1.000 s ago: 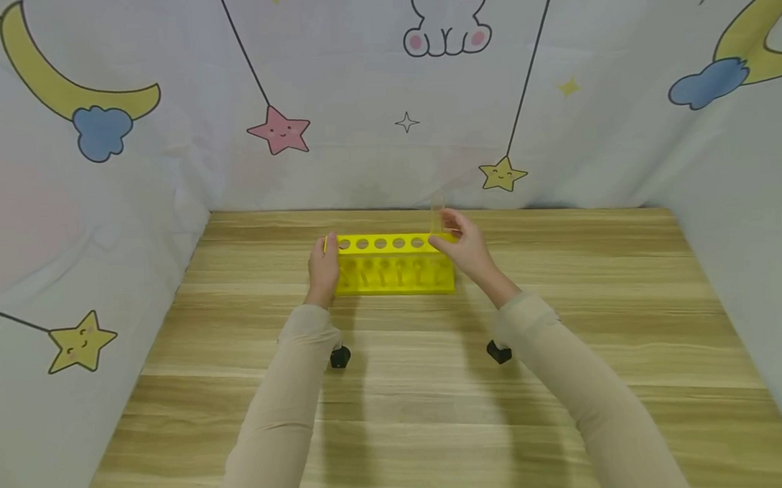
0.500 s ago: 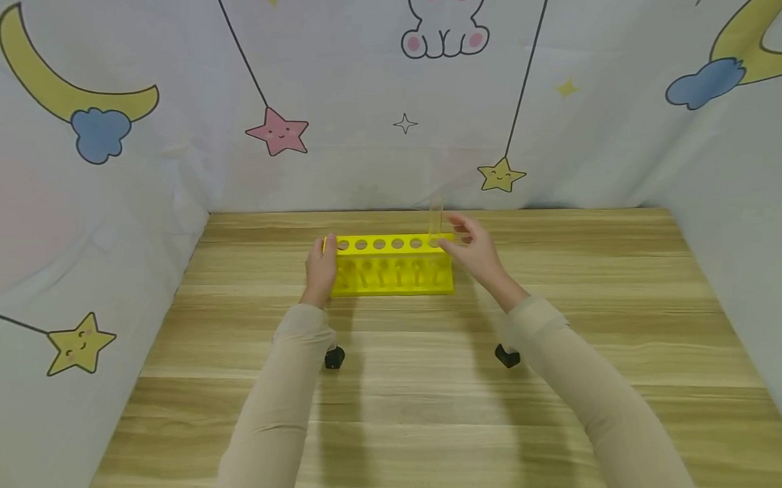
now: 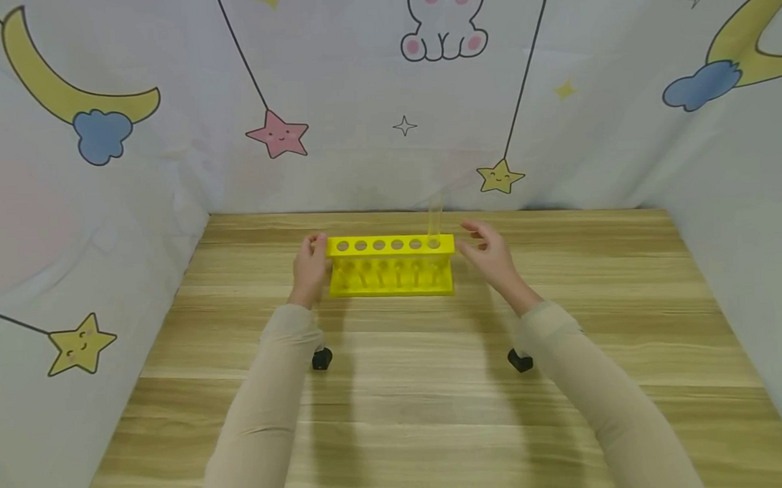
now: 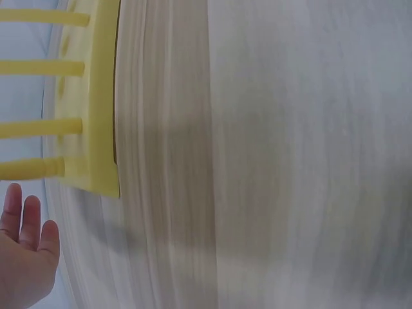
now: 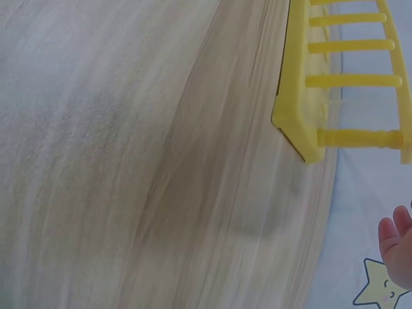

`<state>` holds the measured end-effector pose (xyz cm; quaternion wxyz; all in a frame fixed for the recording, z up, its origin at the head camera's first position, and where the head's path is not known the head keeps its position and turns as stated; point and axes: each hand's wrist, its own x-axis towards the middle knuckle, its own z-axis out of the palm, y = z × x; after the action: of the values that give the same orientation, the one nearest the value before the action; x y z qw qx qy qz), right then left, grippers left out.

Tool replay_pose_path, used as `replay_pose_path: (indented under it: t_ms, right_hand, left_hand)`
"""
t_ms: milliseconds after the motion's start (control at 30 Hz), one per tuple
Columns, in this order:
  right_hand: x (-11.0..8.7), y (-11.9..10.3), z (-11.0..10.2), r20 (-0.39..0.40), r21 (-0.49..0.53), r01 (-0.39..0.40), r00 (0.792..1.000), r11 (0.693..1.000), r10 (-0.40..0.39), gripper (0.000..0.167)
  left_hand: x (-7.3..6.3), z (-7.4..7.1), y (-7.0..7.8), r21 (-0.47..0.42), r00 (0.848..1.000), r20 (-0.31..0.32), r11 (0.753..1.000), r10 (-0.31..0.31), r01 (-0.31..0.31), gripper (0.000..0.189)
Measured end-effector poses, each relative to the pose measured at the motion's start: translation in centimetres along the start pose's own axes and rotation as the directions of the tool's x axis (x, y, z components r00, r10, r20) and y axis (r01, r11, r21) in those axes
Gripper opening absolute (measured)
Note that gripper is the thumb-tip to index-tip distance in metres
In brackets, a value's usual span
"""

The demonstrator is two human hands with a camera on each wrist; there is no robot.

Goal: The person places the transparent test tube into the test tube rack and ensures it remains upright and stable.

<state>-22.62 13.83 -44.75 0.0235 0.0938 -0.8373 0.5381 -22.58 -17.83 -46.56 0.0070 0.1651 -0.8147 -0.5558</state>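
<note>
A yellow test tube rack stands toward the back of the wooden table, with a row of round holes along its top. One clear test tube rises upright from the rightmost hole. Beside the rack's left end is my left hand; in the left wrist view its relaxed fingers show a small gap from the rack. My right hand hovers just off the right end, fingers loosely bent and holding nothing. Only part of that hand's fingers shows in the right wrist view.
The wood-grain table stretches in front of the rack. Behind it hangs a white cloth printed with stars, moons and a bear-like animal, and it runs along both sides too. Black wrist-worn pieces show beneath the sleeves.
My right hand has let go of the test tube and drawn away to the right. My left hand has released the rack's left end and shifted left. The rack stays put.
</note>
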Motion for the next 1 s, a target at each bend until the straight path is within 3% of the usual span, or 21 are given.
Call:
replay_pose_path:
  t_ms: [233,400,667,833,1000]
  right_hand:
    - [-0.2,0.8,-0.5,0.005,-0.051,-0.004,1.0,0.999,0.005,0.042]
    - [-0.5,1.1,-1.2,0.054,-0.149,0.014,0.999,0.989,-0.006,0.041]
    - [-0.9,2.3,-2.7,0.112,-0.332,0.048,0.994,0.942,-0.011,0.044]
    - [-1.2,3.2,-3.6,0.122,-0.397,0.03,0.992,0.917,0.02,0.047]
    - [-1.6,4.4,-4.7,0.128,-0.465,0.026,0.991,0.885,0.038,0.049]
  left_hand:
    - [0.3,-1.0,-0.6,0.095,0.999,-0.022,0.995,0.045,-0.043,0.054]
    - [0.2,-1.5,-0.8,0.159,0.998,-0.021,0.986,0.056,-0.053,0.058]
    - [-0.1,-2.0,-0.8,0.214,0.996,-0.001,0.973,0.09,-0.087,0.046]
    - [-0.2,-2.2,-1.8,0.265,0.993,0.012,0.957,0.116,-0.115,0.045]
    - [-0.4,-2.5,-2.6,0.34,0.995,-0.006,0.935,0.104,-0.096,0.042]
